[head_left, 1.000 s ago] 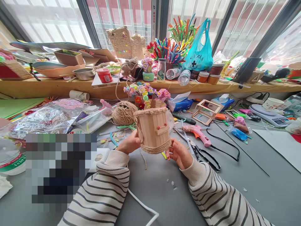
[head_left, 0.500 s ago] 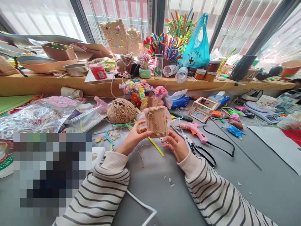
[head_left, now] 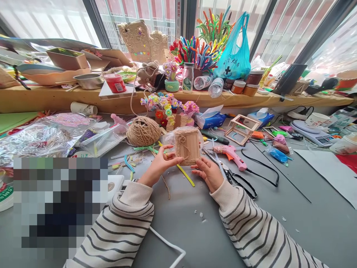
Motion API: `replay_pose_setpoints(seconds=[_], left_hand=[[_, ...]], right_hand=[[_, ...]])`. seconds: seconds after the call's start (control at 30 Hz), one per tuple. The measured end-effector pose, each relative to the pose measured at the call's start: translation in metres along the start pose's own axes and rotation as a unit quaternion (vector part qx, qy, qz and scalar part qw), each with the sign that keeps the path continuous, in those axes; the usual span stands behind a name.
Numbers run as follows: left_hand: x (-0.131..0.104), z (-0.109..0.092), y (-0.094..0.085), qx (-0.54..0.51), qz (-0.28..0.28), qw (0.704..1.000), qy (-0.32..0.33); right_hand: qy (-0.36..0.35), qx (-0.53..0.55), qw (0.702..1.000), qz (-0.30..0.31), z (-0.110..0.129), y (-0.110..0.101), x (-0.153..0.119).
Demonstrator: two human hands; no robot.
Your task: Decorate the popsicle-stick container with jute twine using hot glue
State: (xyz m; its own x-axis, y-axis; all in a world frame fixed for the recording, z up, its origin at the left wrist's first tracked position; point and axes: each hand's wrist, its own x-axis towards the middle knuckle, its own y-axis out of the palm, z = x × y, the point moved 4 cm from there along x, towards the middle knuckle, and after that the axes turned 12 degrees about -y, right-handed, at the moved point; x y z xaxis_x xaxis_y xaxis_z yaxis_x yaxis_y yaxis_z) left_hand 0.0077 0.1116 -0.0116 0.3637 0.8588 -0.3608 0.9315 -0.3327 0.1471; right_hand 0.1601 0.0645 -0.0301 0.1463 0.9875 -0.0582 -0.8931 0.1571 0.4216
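Both hands, left hand (head_left: 160, 163) and right hand (head_left: 208, 172), grip the stick bucket (head_left: 188, 146) by its sides. Keeping fingertips low steadies it, I judge, clear of the twine ball (head_left: 143, 131) at ten o'clock.

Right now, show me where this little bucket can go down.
Bare grey table lies between the two striped sleeves, and more right of the black cord, before the white sheet. Crowded: around the twine ball, glue gun and scissors.

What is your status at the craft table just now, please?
Left hand and right hand both grip the twine-wrapped stick pot, upright above the grey table. Twine ball behind left, pink glue gun right. Nothing between the hands.
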Motion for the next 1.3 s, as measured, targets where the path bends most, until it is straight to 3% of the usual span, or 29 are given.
replay_pose_setpoints(seconds=[1.3], left_hand=[[-0.0034, -0.0014, -0.0007, 0.019, -0.023, 0.999, -0.024]], right_hand=[[0.016, 0.003, 1.0, 0.005, -0.0051, -0.0011, 0.0013]])
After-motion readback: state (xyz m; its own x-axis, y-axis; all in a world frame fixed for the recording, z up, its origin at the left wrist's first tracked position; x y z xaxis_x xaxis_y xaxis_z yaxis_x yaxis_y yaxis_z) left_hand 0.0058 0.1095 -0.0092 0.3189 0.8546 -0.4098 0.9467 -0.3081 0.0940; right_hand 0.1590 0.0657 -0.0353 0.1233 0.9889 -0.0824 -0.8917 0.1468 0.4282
